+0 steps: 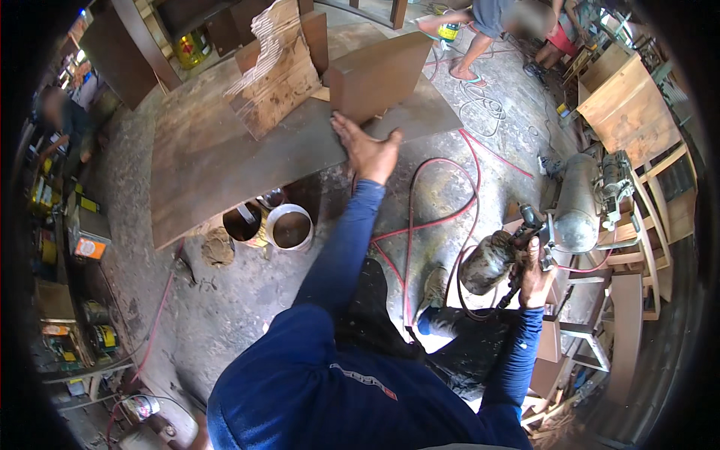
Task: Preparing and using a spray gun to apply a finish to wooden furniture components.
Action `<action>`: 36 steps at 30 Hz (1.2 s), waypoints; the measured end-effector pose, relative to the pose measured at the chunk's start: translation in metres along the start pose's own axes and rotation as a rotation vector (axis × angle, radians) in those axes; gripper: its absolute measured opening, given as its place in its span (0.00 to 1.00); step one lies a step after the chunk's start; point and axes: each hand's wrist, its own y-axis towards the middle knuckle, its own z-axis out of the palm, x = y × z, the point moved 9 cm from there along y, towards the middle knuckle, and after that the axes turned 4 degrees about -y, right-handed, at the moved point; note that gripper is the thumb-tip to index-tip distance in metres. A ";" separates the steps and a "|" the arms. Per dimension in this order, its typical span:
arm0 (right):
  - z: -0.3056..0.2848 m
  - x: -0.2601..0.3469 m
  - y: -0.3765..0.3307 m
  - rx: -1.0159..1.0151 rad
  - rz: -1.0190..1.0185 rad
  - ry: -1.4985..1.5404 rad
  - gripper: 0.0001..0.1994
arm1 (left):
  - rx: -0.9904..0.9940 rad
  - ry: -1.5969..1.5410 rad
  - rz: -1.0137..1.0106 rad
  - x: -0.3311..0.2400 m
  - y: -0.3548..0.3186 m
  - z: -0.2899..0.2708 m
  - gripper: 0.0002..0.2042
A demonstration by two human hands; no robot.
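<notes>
My left hand (369,154) reaches forward, fingers spread and thumb apart, touching the near lower corner of a brown wooden block-like panel (379,82). That panel stands on edge on a wide brown board (225,161). Beside it on the board leans a torn piece of corrugated cardboard (277,79). Low on the right, my right hand (535,277) is closed around the handle of a spray gun (531,219). Its stained, rounded cup (486,262) hangs to the left of my fingers. The grip is partly hidden by my hand.
Two paint containers, a tin (245,223) and a white bucket (291,228), stand under the board's near edge. A red hose (409,232) loops over the concrete floor. A metal tank (577,202) and wooden frames (652,217) line the right. Other people (480,37) are farther off.
</notes>
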 end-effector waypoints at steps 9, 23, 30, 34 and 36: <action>0.025 0.004 -0.019 0.082 0.013 -0.047 0.19 | 0.069 -0.172 0.243 -0.040 -0.012 -0.028 0.40; 0.060 -0.007 -0.036 0.296 -0.101 -0.123 0.20 | 0.855 0.879 0.647 0.061 0.192 0.042 0.16; 0.073 0.010 -0.026 0.412 0.006 -0.067 0.20 | 0.669 0.853 0.750 0.070 0.169 0.061 0.19; 0.077 0.018 -0.036 0.405 0.021 -0.097 0.15 | 0.418 1.044 0.598 0.064 0.149 0.071 0.19; 0.074 0.009 -0.040 0.355 -0.083 -0.186 0.17 | 0.333 0.993 0.486 0.060 0.145 0.071 0.19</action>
